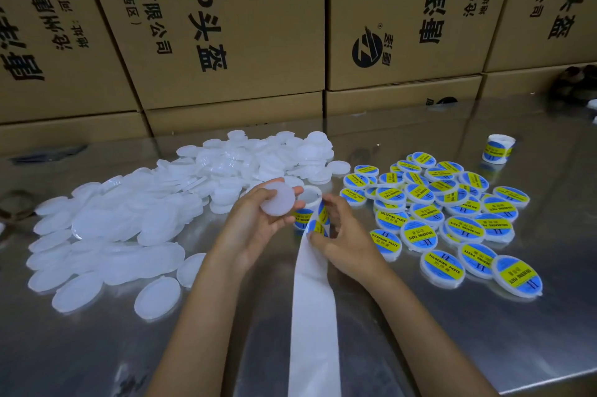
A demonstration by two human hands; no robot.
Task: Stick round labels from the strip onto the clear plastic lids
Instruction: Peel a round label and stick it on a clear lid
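My left hand (255,218) holds one clear plastic lid (277,199) by its rim, above the table's middle. Just right of it, my right hand (339,231) pinches a blue and yellow round label (318,225) on the label strip. The label roll (308,202) stands on the table behind my fingers. The strip's bare white backing paper (315,316) trails from my right hand toward the near edge. A wide heap of unlabelled clear lids (145,215) lies at the left. Labelled lids (452,215) are spread at the right.
The table is shiny steel (452,332). A second label roll (499,148) stands at the far right. A wall of printed cardboard boxes (226,24) lines the table's far edge. A dark ring (16,206) lies at the left edge.
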